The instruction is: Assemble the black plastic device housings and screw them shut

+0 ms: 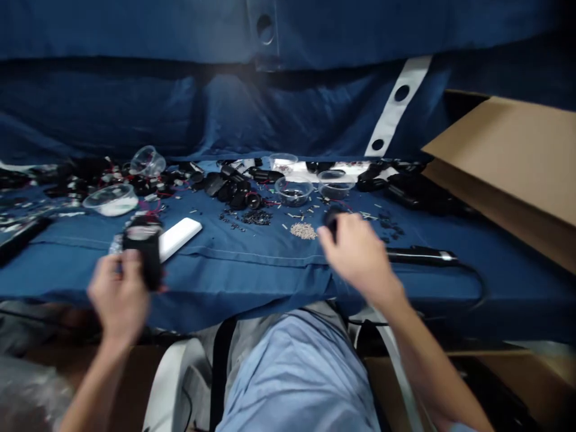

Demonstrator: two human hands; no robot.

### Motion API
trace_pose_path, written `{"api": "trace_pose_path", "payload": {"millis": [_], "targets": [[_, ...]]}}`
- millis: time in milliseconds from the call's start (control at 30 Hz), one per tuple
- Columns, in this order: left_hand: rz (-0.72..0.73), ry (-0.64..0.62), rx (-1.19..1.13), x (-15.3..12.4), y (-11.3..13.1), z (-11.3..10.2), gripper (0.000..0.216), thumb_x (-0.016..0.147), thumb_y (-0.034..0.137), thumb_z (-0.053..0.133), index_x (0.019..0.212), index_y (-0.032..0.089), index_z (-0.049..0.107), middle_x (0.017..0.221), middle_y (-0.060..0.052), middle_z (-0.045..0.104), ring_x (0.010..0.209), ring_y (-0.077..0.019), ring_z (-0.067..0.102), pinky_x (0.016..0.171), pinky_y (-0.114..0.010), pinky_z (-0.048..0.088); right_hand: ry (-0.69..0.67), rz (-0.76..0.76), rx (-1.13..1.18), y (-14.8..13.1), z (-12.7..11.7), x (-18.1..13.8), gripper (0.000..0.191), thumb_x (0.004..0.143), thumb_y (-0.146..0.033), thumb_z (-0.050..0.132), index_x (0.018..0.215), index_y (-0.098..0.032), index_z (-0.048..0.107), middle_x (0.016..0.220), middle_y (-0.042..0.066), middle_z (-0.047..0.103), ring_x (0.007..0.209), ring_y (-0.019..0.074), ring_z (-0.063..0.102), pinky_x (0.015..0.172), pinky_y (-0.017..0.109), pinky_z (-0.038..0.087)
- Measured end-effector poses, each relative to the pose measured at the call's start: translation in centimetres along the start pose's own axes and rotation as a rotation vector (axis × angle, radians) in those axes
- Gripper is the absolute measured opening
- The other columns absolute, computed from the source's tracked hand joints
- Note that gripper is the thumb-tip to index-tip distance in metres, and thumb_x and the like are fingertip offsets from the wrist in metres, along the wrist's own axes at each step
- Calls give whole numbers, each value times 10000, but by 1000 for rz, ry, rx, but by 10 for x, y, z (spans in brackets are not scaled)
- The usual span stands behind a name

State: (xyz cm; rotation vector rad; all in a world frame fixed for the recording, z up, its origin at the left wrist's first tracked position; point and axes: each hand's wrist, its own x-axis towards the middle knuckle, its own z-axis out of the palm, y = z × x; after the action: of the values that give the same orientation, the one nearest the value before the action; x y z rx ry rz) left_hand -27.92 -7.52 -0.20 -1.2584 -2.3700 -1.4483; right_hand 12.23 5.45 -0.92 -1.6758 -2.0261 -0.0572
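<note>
A black case (148, 258), blurred, is clamped in the fingers of the left hand (119, 294) toward eight o'clock over the blue-covered bench (252, 277), with a white block (182, 236) seen close by at the case's two o'clock. At three o'clock from the centre, a dark piece (332, 221) is gripped by the right hand's (355, 252) fingers, with beige bits (303, 231) heaped at that hand's ten o'clock and a corded black tool (420, 256) laid at its three.
</note>
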Motion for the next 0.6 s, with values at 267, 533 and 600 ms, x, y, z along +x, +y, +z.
{"api": "trace_pose_path", "payload": {"millis": [267, 533, 600], "targets": [[-219, -511, -544, -97, 44, 64, 393, 979, 635, 580, 949, 244, 555, 558, 40, 670, 350, -139, 539, 355, -227, 413, -19, -382, 351, -93, 67, -18, 509, 985, -426, 650, 1410, -158, 568, 1451, 252, 568, 1385, 413, 496, 1132, 621, 472], [-235, -482, -520, -93, 43, 55, 393, 981, 629, 575, 928, 240, 548, 530, 58, 633, 345, -123, 513, 337, -211, 399, -360, -305, 1167, -92, 43, -30, 362, 969, -290, 697, 1325, -244, 653, 982, 27, 777, 861, 168, 738, 841, 330, 605], [-245, -475, -522, -94, 45, 54, 397, 973, 626, 590, 921, 234, 552, 531, 50, 636, 347, -120, 512, 336, -206, 406, -345, -211, 1280, -91, 42, -32, 351, 949, -321, 734, 1286, -241, 676, 955, 21, 779, 799, 156, 741, 774, 307, 612]]}}
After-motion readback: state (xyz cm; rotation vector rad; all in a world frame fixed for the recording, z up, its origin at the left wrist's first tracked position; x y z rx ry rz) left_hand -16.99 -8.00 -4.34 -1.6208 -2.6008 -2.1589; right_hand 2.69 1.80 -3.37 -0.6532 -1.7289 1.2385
